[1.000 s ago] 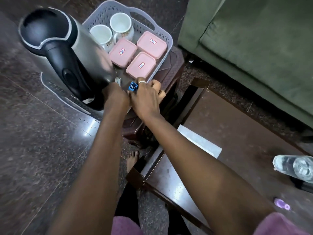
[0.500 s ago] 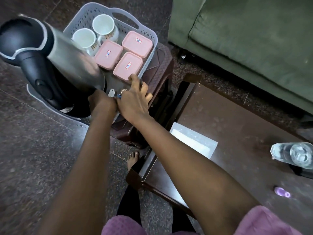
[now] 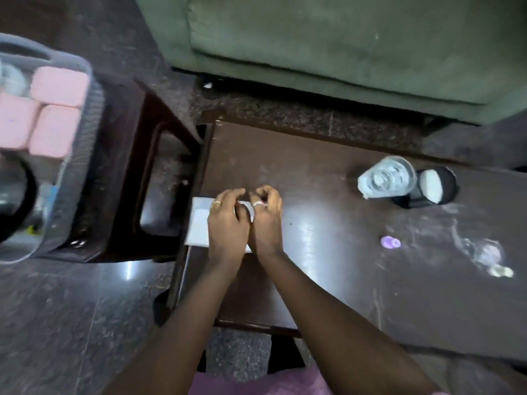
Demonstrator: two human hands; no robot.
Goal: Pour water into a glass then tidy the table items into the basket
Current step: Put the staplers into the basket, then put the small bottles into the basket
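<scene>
White sheet (image 3: pixel 198 223) lies flat at the left edge of the dark table (image 3: pixel 328 280). I note left hand (image 3: pixel 228 223) and right hand (image 3: pixel 266 223) side by side on it, fingers curled. I cannot tell whether they pinch it. Glass (image 3: pixel 386 178) stands well apart to the right on the table. Basket (image 3: pixel 82 155) with pink boxes (image 3: pixel 58 86) sits on the stool (image 3: pixel 128 166), left of the table.

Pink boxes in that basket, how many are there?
3 pink boxes, all in the basket on the left: one farthest from the person, one nearer, one cut by the picture's left edge. More could lie out of view.
</scene>
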